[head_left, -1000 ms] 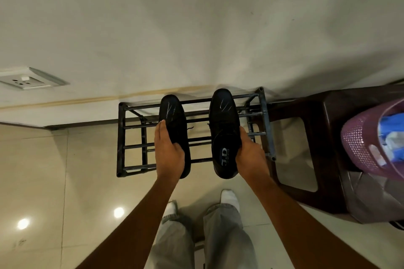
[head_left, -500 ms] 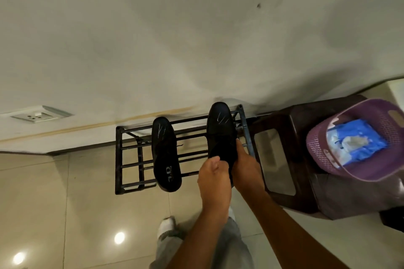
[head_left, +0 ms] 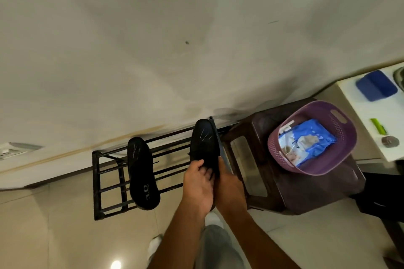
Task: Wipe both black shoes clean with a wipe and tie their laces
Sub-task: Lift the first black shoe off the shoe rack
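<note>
Landmark = the dark shoe rack (head_left: 98,183) by the wall. One black shoe (head_left: 142,172) lies loose across its bars, sole up, heel end toward the person, nobody touching it. The other shoe (head_left: 204,146) is at the rack's right end, also sole up, long axis running from the person out toward the wall, toe end farthest away. Both hands are on its heel end: left hand (head_left: 197,183) w/ fingers curled over the sole, right hand (head_left: 229,183) against its right side, so each grip is closed on that shoe.

What the next bit turns on, I'd say: the wipes. A blue wipes pack (head_left: 310,141) sits in a purple basket (head_left: 341,159) on a brown stool (head_left: 306,199) just right of the rack. That's off to the right of the held shoe, so the right hand is nearer; prob. left keeps the shoe while right reaches over. No wipe out yet, laces hard to make out.
</note>
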